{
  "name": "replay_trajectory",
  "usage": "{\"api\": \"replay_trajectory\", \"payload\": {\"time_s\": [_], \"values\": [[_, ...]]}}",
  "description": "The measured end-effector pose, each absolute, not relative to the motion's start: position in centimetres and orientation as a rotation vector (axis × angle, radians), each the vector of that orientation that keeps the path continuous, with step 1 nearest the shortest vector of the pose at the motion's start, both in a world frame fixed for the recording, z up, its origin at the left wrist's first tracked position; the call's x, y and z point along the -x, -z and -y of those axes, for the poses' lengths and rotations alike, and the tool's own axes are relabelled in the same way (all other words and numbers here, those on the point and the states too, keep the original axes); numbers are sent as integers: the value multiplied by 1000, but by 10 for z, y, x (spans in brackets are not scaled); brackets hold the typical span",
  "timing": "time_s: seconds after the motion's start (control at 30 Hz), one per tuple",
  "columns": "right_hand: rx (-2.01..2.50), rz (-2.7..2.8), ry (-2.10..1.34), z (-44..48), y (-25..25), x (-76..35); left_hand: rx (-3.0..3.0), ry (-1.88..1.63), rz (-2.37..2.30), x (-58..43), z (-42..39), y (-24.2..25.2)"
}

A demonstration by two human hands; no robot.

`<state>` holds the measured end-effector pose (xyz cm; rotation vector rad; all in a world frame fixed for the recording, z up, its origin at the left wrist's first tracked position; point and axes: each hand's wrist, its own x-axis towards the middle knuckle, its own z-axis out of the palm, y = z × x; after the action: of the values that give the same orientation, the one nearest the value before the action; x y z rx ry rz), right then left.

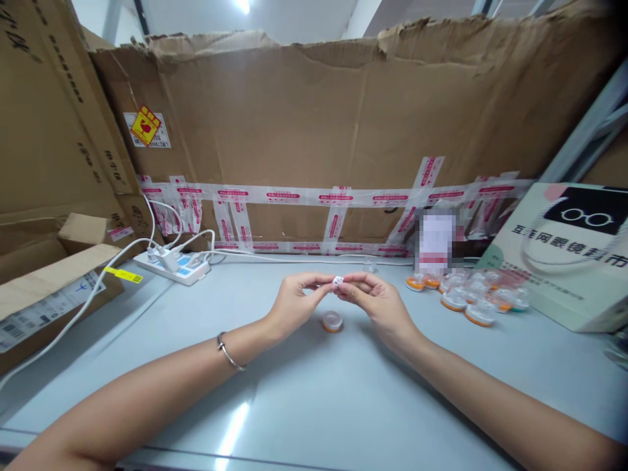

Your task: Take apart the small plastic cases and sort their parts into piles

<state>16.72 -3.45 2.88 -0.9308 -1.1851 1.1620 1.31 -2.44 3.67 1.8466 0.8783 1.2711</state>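
Over the middle of the table, my left hand (294,302) and my right hand (381,304) meet at the fingertips. Between their thumbs and fingers they pinch a small white piece (338,281) with dark marks, too small to identify. My fingers cover its edges. Just below my hands, a small round clear container (332,320) with an orange base stands on the grey-blue table (314,399). A metal bracelet (229,353) circles my left wrist.
Several similar clear containers (479,313) are clustered at the right, beside a printed paper bag (549,261). At the back left lies a power strip (179,265) with white cables. An open carton (53,294) stands at the left; a large cardboard sheet (294,124) walls the back.
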Motion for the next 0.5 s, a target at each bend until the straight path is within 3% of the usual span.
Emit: {"api": "replay_trajectory", "payload": {"time_s": [0.5], "values": [[876, 1207, -1159, 36, -27, -168, -2017, -1104, -832, -8, 18, -47]]}}
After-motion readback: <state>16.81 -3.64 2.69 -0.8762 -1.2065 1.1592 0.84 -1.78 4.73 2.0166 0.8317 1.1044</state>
